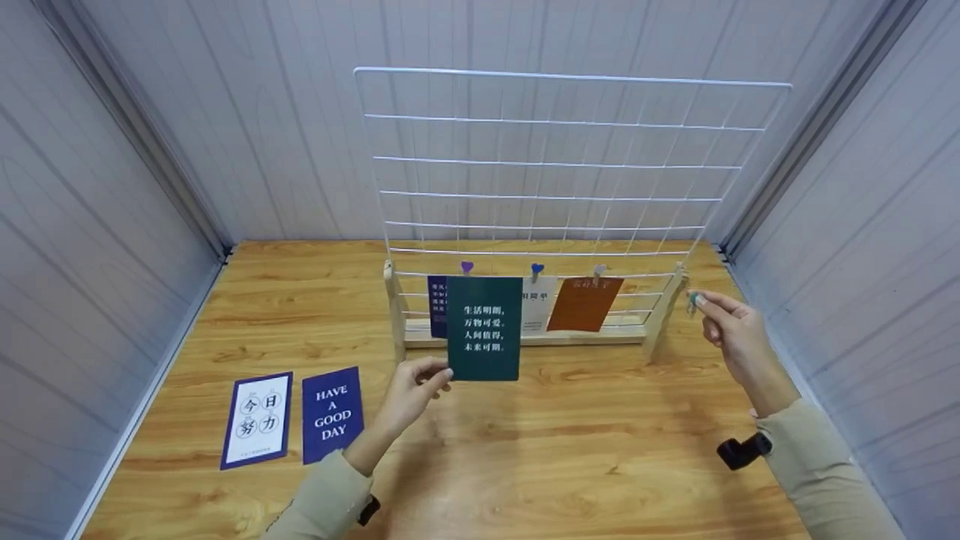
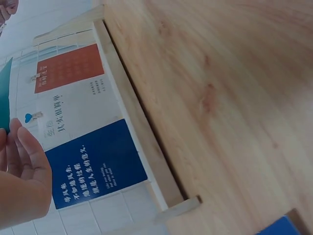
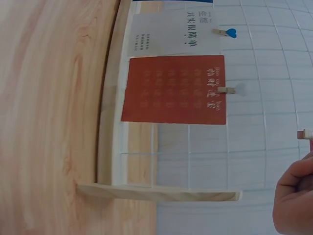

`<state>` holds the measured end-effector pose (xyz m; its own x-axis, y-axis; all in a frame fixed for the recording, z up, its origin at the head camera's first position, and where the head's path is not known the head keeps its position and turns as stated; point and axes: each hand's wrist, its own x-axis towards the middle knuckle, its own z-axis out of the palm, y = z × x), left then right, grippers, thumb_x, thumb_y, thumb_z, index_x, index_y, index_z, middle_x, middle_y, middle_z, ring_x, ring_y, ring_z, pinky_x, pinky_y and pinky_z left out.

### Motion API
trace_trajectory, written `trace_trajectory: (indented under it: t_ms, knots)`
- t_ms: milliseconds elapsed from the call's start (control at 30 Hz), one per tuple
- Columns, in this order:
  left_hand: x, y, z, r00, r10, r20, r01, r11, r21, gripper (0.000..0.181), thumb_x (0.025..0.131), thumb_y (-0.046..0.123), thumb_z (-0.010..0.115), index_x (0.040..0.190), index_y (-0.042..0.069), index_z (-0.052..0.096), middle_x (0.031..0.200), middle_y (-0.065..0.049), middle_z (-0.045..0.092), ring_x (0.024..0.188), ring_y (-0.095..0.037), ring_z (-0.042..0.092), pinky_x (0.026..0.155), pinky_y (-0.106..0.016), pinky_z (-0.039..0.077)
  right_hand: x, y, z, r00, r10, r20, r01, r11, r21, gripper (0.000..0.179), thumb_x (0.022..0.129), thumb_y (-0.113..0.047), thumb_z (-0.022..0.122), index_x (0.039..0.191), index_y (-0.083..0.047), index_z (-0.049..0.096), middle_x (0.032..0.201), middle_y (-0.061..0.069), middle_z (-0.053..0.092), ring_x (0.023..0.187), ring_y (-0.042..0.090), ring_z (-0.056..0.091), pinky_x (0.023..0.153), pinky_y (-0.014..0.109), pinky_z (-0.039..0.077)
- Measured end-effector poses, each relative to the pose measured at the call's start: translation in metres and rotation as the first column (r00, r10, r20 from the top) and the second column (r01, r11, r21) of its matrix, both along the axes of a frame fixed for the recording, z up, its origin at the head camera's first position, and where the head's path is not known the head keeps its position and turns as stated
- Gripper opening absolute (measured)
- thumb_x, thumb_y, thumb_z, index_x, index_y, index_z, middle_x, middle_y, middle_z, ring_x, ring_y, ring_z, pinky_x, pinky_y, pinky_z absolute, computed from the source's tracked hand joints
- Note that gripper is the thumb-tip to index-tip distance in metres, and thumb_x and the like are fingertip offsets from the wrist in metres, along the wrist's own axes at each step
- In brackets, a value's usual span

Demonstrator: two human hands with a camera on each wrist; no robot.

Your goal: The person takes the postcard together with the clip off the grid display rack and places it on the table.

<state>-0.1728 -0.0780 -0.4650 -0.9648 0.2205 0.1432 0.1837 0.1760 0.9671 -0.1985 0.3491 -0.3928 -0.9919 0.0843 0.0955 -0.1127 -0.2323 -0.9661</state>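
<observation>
In the head view, partly hides the far navy rectangular card and white rectangular card behind the dark green rectangular card; crops the right hand in its wrist view.

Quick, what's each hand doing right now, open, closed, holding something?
Left hand: holding the green card near its lower corner.
Right hand: pinching a small clip.

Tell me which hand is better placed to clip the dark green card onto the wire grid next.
Probably the right hand: it pinches a mini clothespin, while the left hand is occupied holding the dark green card in front of the white wire grid.
</observation>
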Motion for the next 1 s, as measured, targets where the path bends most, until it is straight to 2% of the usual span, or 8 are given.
trace_trajectory:
  t_ms: [200,433,700,900,1000]
  knots:
    - [0.008,-0.012,-0.019,0.993,0.052,0.11,-0.053,0.999,0.006,0.018,0.086,0.005,0.056,0.097,-0.007,0.062,0.079,-0.013,0.06,0.069,-0.02,0.057,0.059,-0.03,0.05,0.007,0.009,-0.021,0.999,-0.024,0.047,0.025,1.0,-0.018,0.016,0.087,-0.004,0.054,0.089,-0.007,0.069,0.052,-0.001,0.051,0.04,0.004,0.039,0.037,0.013,0.029]
    - [0.022,-0.029,-0.039,0.977,0.081,0.198,-0.086,0.996,0.016,0.021,0.087,0.008,0.055,0.1,-0.007,0.059,0.078,-0.009,0.059,0.075,-0.028,0.057,0.062,-0.031,0.049,0.015,0.02,-0.039,0.994,-0.043,0.104,0.043,0.999,-0.003,0.018,0.088,-0.004,0.053,0.085,-0.011,0.069,0.057,-0.002,0.053,0.041,0.003,0.039,0.038,0.012,0.03]
    - [0.031,-0.042,-0.055,0.969,0.104,0.226,-0.11,0.994,0.013,0.02,0.087,0.008,0.054,0.099,-0.008,0.059,0.076,-0.01,0.06,0.073,-0.029,0.057,0.062,-0.034,0.05,0.021,0.03,-0.052,0.984,-0.078,0.159,0.078,0.997,0.006,0.018,0.088,-0.006,0.053,0.082,-0.013,0.069,0.05,-0.003,0.047,0.041,0.003,0.039,0.037,0.012,0.03]
    - [0.036,-0.05,-0.061,0.974,0.11,0.199,-0.111,0.994,-0.004,0.019,0.086,0.005,0.055,0.096,-0.011,0.059,0.074,-0.015,0.059,0.07,-0.031,0.057,0.061,-0.04,0.05,0.025,0.038,-0.061,0.981,-0.088,0.174,0.085,0.996,0.025,0.018,0.088,-0.006,0.054,0.081,-0.014,0.069,0.052,-0.003,0.048,0.042,0.003,0.04,0.038,0.012,0.032]
    - [0.038,-0.053,-0.063,0.97,0.115,0.212,-0.119,0.993,0.005,0.018,0.086,0.002,0.054,0.095,-0.012,0.058,0.074,-0.016,0.059,0.069,-0.031,0.057,0.061,-0.041,0.05,0.028,0.043,-0.065,0.976,-0.094,0.194,0.084,0.995,0.059,0.019,0.088,-0.007,0.053,0.08,-0.015,0.068,0.05,-0.003,0.047,0.042,0.003,0.04,0.038,0.012,0.032]
